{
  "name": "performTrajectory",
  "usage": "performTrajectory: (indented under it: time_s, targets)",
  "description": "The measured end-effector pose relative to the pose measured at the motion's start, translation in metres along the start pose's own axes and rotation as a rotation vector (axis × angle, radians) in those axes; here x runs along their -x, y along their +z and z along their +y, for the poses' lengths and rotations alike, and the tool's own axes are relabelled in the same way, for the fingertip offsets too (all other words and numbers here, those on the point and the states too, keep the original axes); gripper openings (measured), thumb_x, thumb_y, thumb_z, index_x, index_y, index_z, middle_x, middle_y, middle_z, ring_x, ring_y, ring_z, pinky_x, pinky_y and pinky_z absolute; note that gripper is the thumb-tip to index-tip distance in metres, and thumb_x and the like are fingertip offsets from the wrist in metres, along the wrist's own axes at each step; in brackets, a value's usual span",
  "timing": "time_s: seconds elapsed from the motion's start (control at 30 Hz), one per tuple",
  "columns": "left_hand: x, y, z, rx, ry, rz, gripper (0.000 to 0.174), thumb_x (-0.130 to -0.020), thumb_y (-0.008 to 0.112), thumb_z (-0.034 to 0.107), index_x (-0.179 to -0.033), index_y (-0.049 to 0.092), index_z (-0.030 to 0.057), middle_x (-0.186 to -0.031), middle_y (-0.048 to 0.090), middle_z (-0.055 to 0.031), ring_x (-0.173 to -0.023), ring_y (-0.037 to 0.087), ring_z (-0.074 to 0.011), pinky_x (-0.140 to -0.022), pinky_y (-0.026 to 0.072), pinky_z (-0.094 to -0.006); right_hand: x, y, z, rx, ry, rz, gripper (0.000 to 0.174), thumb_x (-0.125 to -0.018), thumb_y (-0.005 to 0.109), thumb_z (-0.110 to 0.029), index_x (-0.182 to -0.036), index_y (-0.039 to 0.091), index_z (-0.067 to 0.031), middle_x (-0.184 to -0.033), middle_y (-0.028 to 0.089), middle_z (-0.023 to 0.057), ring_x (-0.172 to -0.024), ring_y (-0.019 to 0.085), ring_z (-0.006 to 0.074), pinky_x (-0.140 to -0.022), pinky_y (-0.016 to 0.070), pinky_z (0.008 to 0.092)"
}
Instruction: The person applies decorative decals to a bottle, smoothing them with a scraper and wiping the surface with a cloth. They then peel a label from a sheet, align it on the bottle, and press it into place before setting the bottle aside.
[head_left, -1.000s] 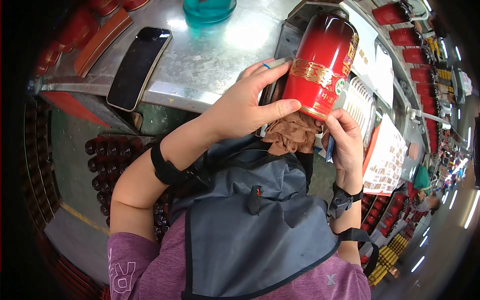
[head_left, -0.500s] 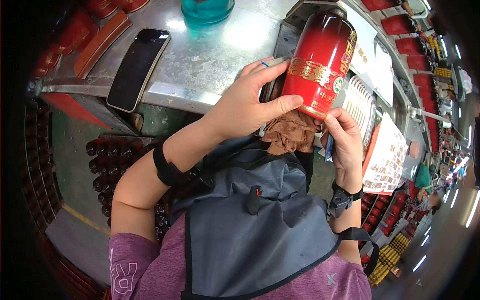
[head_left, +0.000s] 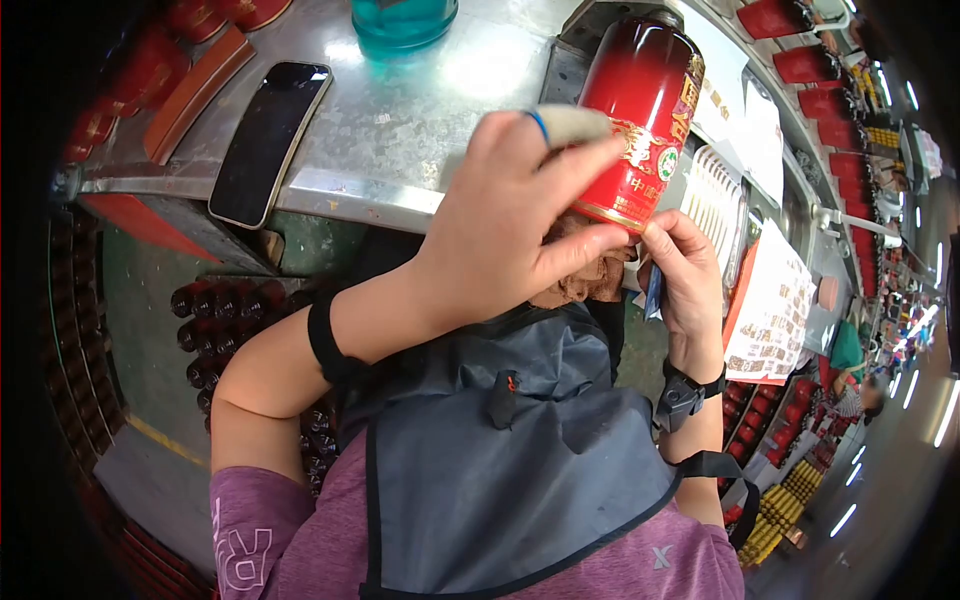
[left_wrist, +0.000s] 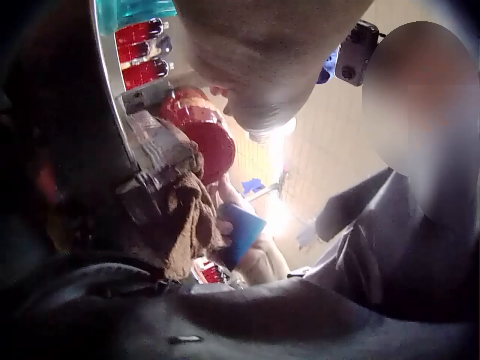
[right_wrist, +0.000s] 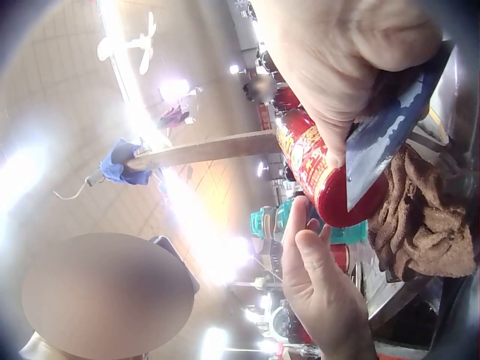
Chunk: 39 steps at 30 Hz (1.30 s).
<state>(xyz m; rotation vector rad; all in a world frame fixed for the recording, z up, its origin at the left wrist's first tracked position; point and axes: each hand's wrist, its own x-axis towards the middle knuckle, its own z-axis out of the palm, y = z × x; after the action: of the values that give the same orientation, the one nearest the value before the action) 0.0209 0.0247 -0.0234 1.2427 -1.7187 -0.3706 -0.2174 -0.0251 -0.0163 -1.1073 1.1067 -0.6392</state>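
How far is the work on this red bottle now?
Done: the bottle already leans over the brown cloth. In hand: the left hand grips it while the right hand holds a blue card at its base. Left: likely finishing the base, then setting it down.

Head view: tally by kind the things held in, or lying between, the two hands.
Red glossy cylindrical bottle: 1
Brown crumpled cloth: 1
Blue flat card: 1
Total: 3
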Motion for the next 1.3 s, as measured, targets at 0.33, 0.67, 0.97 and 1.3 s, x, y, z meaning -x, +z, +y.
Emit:
performTrajectory:
  time_s: [0.33,0.67,0.97,1.3]
  targets:
    - [0.002,0.015,-0.011,0.324,-0.204,0.038,0.060,-0.083,0.077,0.018,-0.137,0.051,0.0091,-0.130,0.051,-0.0116,-0.118,0.053,-0.0239,-0.099,0.0445,-0.0373,0.000,-0.001,0.001,-0.006,0.000,-0.003,0.012,-0.093,0.070,-0.014,-0.094,0.067,-0.0020,-0.088,0.069,0.0041,-0.085,0.063,0.0103,-0.081,0.0483,0.0241]
    - [0.003,0.016,-0.012,0.394,-0.241,0.029,0.058,-0.085,0.076,0.016,-0.137,0.051,0.0082,-0.131,0.050,-0.0117,-0.117,0.053,-0.0227,-0.099,0.0445,-0.0349,-0.001,0.000,0.001,0.013,-0.009,-0.002,0.012,-0.093,0.070,-0.015,-0.093,0.067,-0.0024,-0.088,0.069,0.0038,-0.085,0.063,0.0102,-0.081,0.0476,0.0241]
    - [0.014,0.005,-0.001,-0.102,0.460,0.025,0.035,-0.078,0.075,0.008,-0.112,0.071,0.0071,-0.116,0.063,-0.0092,-0.112,0.058,-0.0259,-0.100,0.0490,-0.0365,-0.001,-0.002,0.004,0.004,-0.005,-0.003,0.012,-0.093,0.070,-0.014,-0.093,0.068,-0.0028,-0.087,0.068,0.0022,-0.084,0.061,0.0091,-0.080,0.0473,0.0240]
    - [0.036,0.025,0.005,-0.611,0.640,-0.074,0.034,-0.088,0.058,0.021,-0.113,0.071,0.0031,-0.115,0.068,-0.0063,-0.121,0.058,-0.0207,-0.100,0.0480,-0.0305,-0.002,-0.001,0.006,0.008,-0.025,0.001,0.011,-0.095,0.067,-0.016,-0.093,0.065,-0.0059,-0.082,0.065,-0.0022,-0.068,0.056,0.0036,-0.060,0.0424,0.0189]
